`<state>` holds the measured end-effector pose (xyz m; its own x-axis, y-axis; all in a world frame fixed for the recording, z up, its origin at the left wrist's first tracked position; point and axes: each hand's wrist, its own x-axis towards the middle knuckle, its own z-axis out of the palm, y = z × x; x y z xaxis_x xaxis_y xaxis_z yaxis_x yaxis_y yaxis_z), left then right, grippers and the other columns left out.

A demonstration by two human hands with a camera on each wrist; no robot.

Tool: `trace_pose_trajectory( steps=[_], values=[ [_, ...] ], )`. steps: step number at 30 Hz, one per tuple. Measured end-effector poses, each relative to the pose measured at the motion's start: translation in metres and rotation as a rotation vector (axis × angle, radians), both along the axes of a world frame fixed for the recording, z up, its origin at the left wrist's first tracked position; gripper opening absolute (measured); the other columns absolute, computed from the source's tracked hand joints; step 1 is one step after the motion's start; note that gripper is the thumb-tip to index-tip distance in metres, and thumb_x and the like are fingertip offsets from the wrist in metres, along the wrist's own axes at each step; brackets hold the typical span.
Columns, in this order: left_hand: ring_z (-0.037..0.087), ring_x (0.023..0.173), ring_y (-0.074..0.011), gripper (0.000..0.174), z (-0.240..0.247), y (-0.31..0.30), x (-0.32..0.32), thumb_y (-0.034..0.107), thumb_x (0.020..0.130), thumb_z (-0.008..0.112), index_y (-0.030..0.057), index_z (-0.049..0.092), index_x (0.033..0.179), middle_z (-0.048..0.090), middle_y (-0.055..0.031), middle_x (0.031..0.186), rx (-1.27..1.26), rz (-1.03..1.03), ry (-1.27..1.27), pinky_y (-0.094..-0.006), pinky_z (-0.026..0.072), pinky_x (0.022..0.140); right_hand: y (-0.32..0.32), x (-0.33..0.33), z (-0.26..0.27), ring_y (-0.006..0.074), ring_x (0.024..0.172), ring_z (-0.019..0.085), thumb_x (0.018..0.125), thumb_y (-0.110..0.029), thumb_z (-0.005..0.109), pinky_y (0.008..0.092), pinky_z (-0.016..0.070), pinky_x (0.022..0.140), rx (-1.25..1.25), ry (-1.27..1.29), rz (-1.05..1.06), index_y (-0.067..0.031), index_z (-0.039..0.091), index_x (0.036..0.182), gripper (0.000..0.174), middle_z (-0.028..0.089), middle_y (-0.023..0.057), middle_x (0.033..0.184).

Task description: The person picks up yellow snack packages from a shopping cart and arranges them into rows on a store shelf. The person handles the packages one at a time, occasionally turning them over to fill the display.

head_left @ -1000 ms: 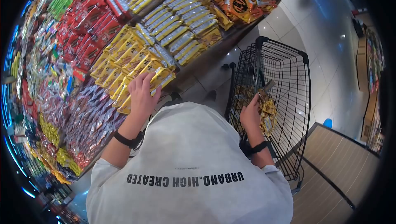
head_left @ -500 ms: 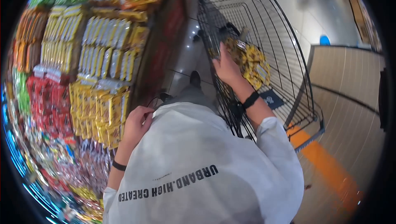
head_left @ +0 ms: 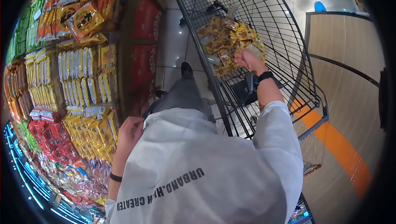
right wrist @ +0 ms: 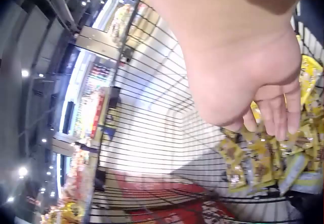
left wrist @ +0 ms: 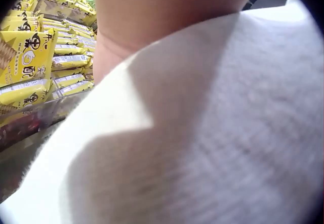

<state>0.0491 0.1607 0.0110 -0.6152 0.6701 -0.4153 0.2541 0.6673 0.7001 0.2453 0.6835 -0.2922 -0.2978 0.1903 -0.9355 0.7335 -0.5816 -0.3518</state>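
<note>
My right hand reaches down into the black wire shopping cart, low over a pile of small yellow snack packets. In the right wrist view its fingers hang loosely extended, their tips right at the packets, gripping none. My left hand rests by the waist at the side of the white shirt, fingers loosely bent and holding nothing. The shirt's cloth fills most of the left wrist view, with yellow packets on display beyond the forearm.
To the left stands a display of yellow packets, red packets and orange bags, with red panels along its side. Wood-look flooring with an orange stripe lies right of the cart.
My left hand has drawn back from the yellow packets on the display to the waist. The body has turned toward the cart, and my right hand has moved over the pile inside it.
</note>
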Motion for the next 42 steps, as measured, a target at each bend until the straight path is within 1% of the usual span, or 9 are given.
trace_pose_trajectory(
  steps=[7,9,11,17,21,26,30,35,42],
  values=[
    [0.068,0.079,-0.0274,0.016,0.0,0.03,-0.011,-0.004,0.086,0.069,0.0009,0.066,0.101,0.067,-0.0137,0.094,-0.111,-0.044,-0.036,-0.0356,0.0544,0.072,-0.038,0.023,-0.096,0.017,0.07,0.066,0.098,-0.031,0.06,0.0308,0.0518,0.053,0.104,-0.161,0.092,-0.013,0.066,0.107,0.021,0.064,0.0001,0.082],
    [0.068,0.08,-0.0271,0.013,-0.004,0.039,-0.014,-0.002,0.088,0.068,0.001,0.067,0.101,0.067,-0.0138,0.093,-0.133,-0.04,-0.061,-0.0361,0.054,0.073,-0.033,0.043,-0.177,0.0158,0.06,0.059,0.095,-0.023,0.06,0.0326,0.045,0.048,0.1,0.142,0.337,-0.0131,0.065,0.091,0.011,0.057,-0.001,0.072],
    [0.068,0.08,-0.0269,0.013,-0.009,0.049,-0.017,-0.001,0.089,0.068,0.0009,0.067,0.102,0.067,-0.0139,0.093,-0.183,-0.005,-0.127,-0.0363,0.0543,0.074,-0.044,0.017,-0.141,0.0149,0.05,0.043,0.091,-0.013,0.063,0.0356,0.037,0.045,0.28,-0.002,0.443,-0.0119,0.055,0.076,0.017,0.049,-0.0021,0.067],
    [0.068,0.083,-0.026,0.013,-0.029,0.073,-0.031,0.002,0.092,0.067,0.0005,0.067,0.104,0.067,-0.0138,0.095,-0.26,-0.013,-0.197,-0.0354,0.0546,0.077,-0.049,0.031,-0.239,0.0316,0.086,0.061,0.087,-0.025,0.067,0.0454,0.0473,0.076,0.072,0.05,-0.001,-0.0035,0.065,0.097,0.023,0.066,0.0146,0.09],
    [0.068,0.084,-0.0244,0.016,-0.035,0.08,-0.038,0.002,0.093,0.067,-0.0006,0.065,0.109,0.068,-0.0134,0.096,-0.273,-0.001,-0.201,-0.0347,0.0545,0.077,-0.047,0.026,-0.237,0.0174,0.072,0.056,0.089,-0.003,0.063,0.0341,0.0449,0.061,0.329,-0.004,0.687,-0.004,0.054,0.086,0.01,0.059,0.005,0.085],
    [0.068,0.084,-0.0236,0.023,-0.033,0.074,-0.039,0.002,0.093,0.067,-0.0004,0.064,0.115,0.067,-0.0121,0.095,-0.203,0.025,-0.176,-0.0336,0.055,0.077,-0.046,0.023,-0.185,0.0181,0.062,0.066,0.09,-0.01,0.064,0.0343,0.0489,0.05,0.191,0.146,0.167,-0.0015,0.06,0.083,0.011,0.062,0.0071,0.071],
    [0.069,0.085,-0.0229,0.028,-0.025,0.068,-0.037,0.003,0.092,0.068,0.0023,0.063,0.12,0.067,-0.01,0.095,-0.172,0.076,-0.159,-0.0342,0.0557,0.076,-0.047,0.029,-0.174,0.0233,0.044,0.06,0.088,-0.03,0.072,0.0358,0.0404,0.038,0.261,-0.041,0.139,-0.0021,0.057,0.063,0.041,0.057,0.0135,0.054],
    [0.069,0.084,-0.0243,0.031,-0.017,0.052,-0.028,0.007,0.092,0.067,0.0039,0.063,0.122,0.068,-0.0092,0.094,-0.099,0.146,-0.148,-0.0358,0.0555,0.074,-0.04,0.033,-0.169,0.0223,0.049,0.06,0.087,-0.008,0.067,0.034,0.045,0.042,0.066,-0.207,0.081,-0.0022,0.065,0.081,0.008,0.065,0.013,0.069],
    [0.068,0.08,-0.0218,0.032,-0.01,0.022,-0.018,0.007,0.092,0.067,0.005,0.06,0.124,0.067,-0.0063,0.094,0.072,0.266,-0.144,-0.0359,0.054,0.072,0.0,0.054,-0.11,0.0205,0.054,0.062,0.09,-0.015,0.057,0.0333,0.0502,0.048,-0.028,-0.153,0.215,-0.0042,0.066,0.085,0.015,0.065,0.0093,0.069]
  ],
)
